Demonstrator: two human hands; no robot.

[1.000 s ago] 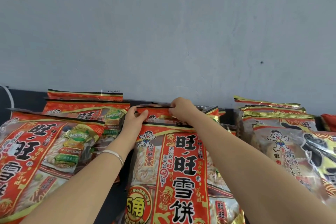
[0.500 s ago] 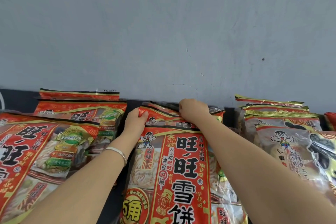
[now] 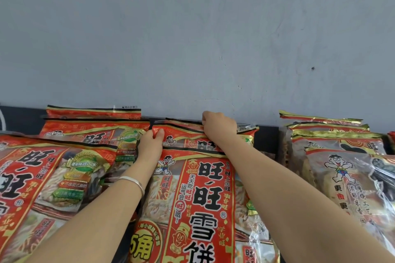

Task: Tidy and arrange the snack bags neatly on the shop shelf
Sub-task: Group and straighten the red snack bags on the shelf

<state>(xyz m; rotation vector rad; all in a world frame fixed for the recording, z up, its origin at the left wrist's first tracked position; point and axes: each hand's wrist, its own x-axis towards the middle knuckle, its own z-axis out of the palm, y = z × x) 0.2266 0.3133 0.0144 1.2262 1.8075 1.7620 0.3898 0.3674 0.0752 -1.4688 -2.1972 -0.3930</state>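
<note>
— Where is the bag?
— The rear red snack bag [image 3: 183, 135] stands just below the grey wall [image 3: 192, 38].
— The hands?
— The left hand [image 3: 152, 142] pinches its corner and the right hand [image 3: 218, 127] curls over its top edge, seemingly to square it against the wall.

A dark shelf [image 3: 268, 140] runs along the foot of a grey wall [image 3: 192, 38], and a bare strip of it shows just right of the right hand [image 3: 218, 128]. Three overlapping rows of snack bags lie on it, tops towards the wall. Red rice-cracker bags with green badges [image 3: 64, 166] lie left of the left hand [image 3: 152, 145], red snow-cracker bags [image 3: 203, 198] lie under both hands, and gold-edged cracker bags [image 3: 342, 166] lie well right of the right hand.
</note>
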